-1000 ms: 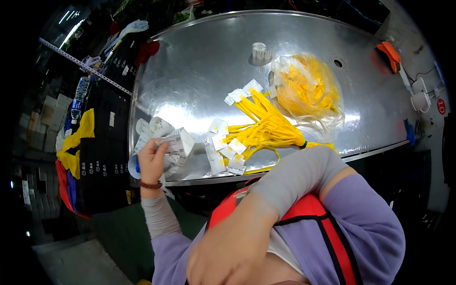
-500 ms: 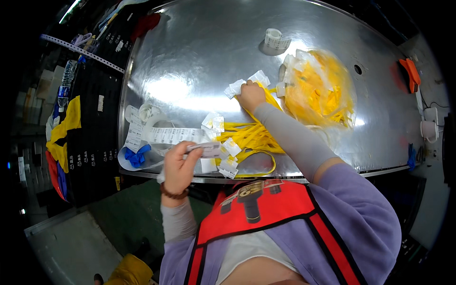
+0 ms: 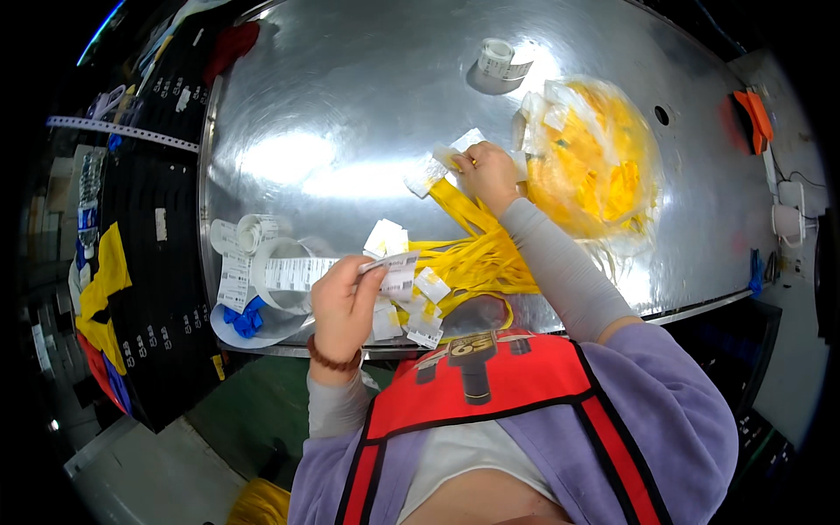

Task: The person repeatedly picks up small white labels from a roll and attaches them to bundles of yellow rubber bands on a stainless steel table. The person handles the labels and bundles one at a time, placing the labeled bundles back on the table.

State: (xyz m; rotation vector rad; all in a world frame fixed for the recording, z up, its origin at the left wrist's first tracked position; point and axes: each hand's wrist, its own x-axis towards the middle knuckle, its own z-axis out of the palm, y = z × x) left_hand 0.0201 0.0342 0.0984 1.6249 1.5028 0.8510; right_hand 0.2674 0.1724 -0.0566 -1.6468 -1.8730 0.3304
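Observation:
My left hand [image 3: 343, 302] is closed in a pinch on a printed white label strip [image 3: 398, 273] near the table's front edge. Farther off and to the right, my right hand [image 3: 490, 178] pinches the white-tagged end of a yellow strap [image 3: 455, 161]. From there several yellow straps [image 3: 477, 262] run toward me in a loose bundle under my right forearm. White tags [image 3: 385, 238] are fixed to their left ends, some beside my left fingers. A clear plastic bag [image 3: 595, 162] full of yellow straps lies just right of my right hand.
The metal table [image 3: 350, 105] carries a label roll [image 3: 496, 61] at the back. At its left lie another label roll [image 3: 256, 232], unrolled label strip [image 3: 299, 274] and a blue crumpled piece [image 3: 244, 318]. A black case [image 3: 157, 262] with a yellow cloth [image 3: 111, 262] stands beyond the left edge.
My right hand has moved slightly right and now lifts a strap's tagged end. My left hand has come a little right and lower, its label strip turned more upright.

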